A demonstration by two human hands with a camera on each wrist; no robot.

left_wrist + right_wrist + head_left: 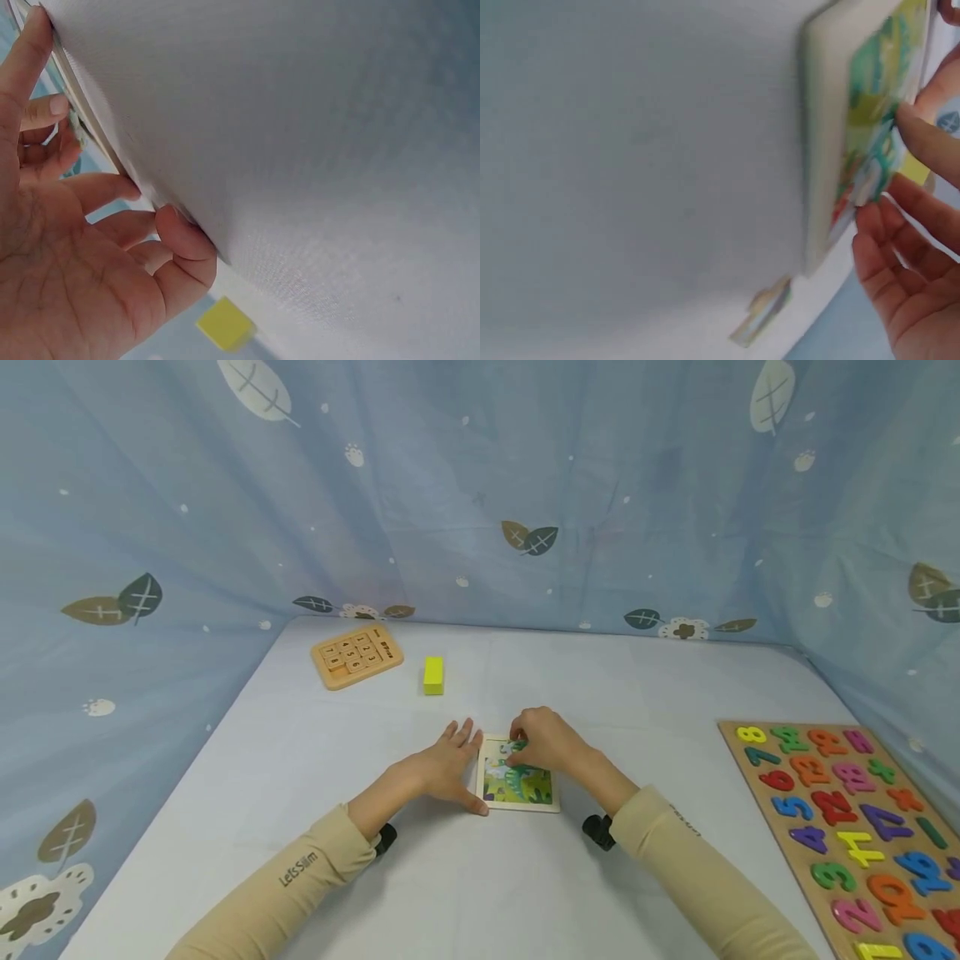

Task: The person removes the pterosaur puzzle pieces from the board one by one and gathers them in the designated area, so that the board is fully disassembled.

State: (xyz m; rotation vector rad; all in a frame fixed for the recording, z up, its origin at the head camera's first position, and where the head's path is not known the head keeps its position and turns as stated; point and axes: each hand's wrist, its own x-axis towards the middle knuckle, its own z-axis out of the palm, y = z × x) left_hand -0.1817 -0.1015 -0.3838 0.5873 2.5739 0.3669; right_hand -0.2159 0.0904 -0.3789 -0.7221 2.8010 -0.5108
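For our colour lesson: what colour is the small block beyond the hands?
The block is yellow, seen best in the head view.

A table [525, 885] under a white cover carried a wooden number slider [386, 647] at its far left, a yellow block [433, 677] near that, a framed dinosaur puzzle [536, 787] around the middle, a number board [804, 864] along the right, and, near the puzzle, a small flat piece [761, 311].

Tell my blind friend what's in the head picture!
A person's left hand and right hand touch a square, white-framed picture puzzle. Beyond: a tan wooden number slider and yellow rectangular block. Right: a brown number board.
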